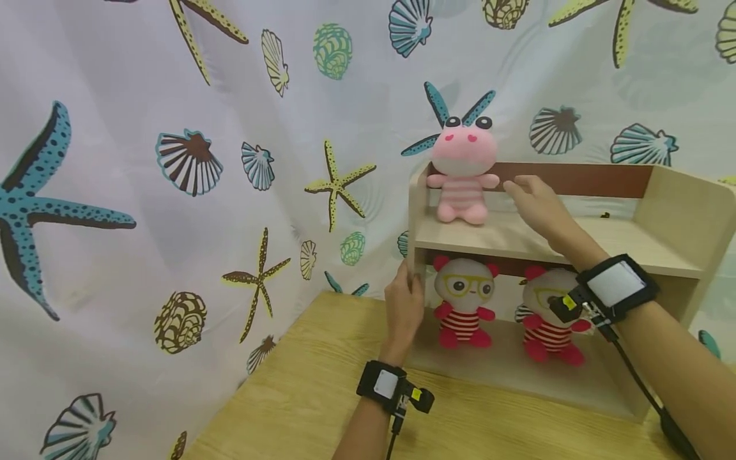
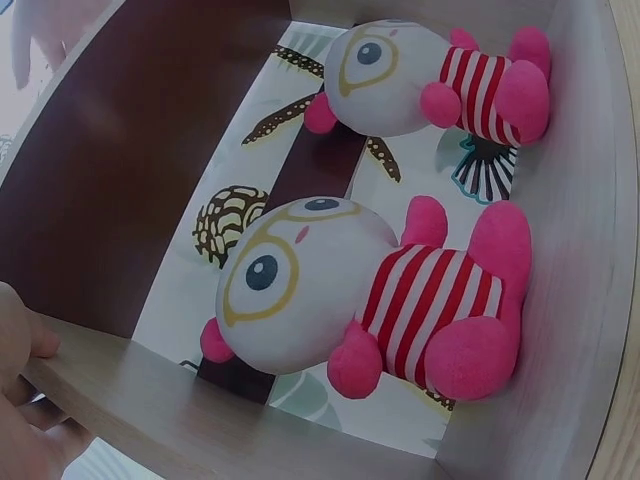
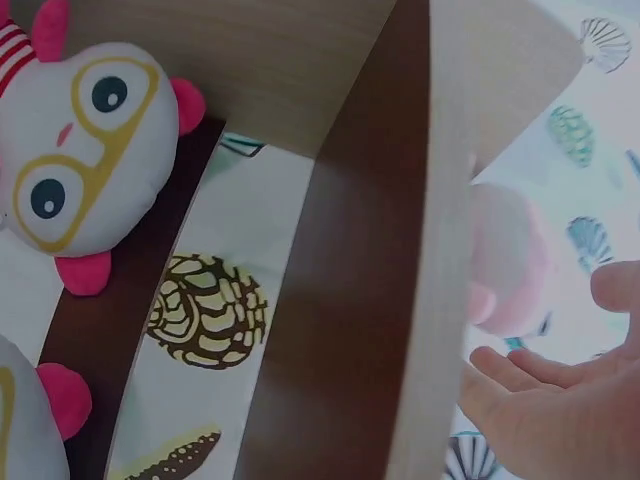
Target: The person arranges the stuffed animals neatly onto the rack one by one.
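A pink hippo plush toy [image 1: 463, 167] with a striped belly sits on the upper left of a small wooden shelf [image 1: 575, 246]. To its right hovers my right hand [image 1: 540, 207], fingers loosely extended and holding nothing; a small gap shows between them in the head view. My left hand [image 1: 404, 306] grips the shelf's left side panel, whose edge runs between thumb and fingers in the left wrist view. On the lower level sit two panda plush toys with yellow glasses and red-striped bodies, a left panda [image 1: 463, 294] and a right panda [image 1: 552, 313], the latter partly covered by the right wrist camera.
The shelf stands on a wood-grain table [image 1: 287, 383]. Behind it hangs a white curtain [image 1: 190, 255] printed with shells and starfish. A brown back rail [image 1: 575, 179] crosses the upper level. A cable [image 1: 638, 374] trails from the right wrist camera.
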`<state>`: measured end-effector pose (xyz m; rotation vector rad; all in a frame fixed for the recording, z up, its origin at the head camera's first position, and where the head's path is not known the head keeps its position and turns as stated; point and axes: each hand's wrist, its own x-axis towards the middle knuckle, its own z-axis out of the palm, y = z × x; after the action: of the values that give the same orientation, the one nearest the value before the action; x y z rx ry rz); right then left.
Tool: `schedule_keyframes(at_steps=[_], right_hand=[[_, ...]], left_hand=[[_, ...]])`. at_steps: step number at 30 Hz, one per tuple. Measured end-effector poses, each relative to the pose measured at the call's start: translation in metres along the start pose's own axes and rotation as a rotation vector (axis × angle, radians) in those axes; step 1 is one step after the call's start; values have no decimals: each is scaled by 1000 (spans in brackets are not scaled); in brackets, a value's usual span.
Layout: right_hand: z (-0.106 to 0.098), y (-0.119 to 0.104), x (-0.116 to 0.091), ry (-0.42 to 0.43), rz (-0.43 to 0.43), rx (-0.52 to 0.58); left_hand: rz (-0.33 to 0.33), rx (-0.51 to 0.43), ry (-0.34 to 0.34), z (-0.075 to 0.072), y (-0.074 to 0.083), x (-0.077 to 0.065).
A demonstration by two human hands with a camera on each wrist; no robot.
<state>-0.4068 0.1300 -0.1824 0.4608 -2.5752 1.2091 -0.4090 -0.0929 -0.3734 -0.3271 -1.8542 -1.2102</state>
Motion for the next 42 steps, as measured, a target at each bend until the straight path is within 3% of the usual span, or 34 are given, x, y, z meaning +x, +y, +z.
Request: schedule_keyframes(at_steps=[9, 15, 21, 29, 33, 38, 42], right_hand=[[0, 7, -64, 124, -225, -103], [1, 29, -101, 140, -279, -159], [-4, 59, -126, 129, -219, -245], [-11, 100, -152, -33, -120, -335], [-24, 120, -163, -93, -93, -336], [-44, 135, -166, -217, -36, -353], [-58, 148, -169, -304, 30, -426]], left_hand=[[-3, 26, 17, -4, -4, 3], [1, 13, 10, -5, -6, 3], [-5, 14, 4, -6, -7, 1], [-27, -2, -4, -7, -8, -3], [-29, 1, 7, -8, -10, -4], [-15, 28, 32, -13, -12, 4], [-3, 29, 42, -18, -11, 9]])
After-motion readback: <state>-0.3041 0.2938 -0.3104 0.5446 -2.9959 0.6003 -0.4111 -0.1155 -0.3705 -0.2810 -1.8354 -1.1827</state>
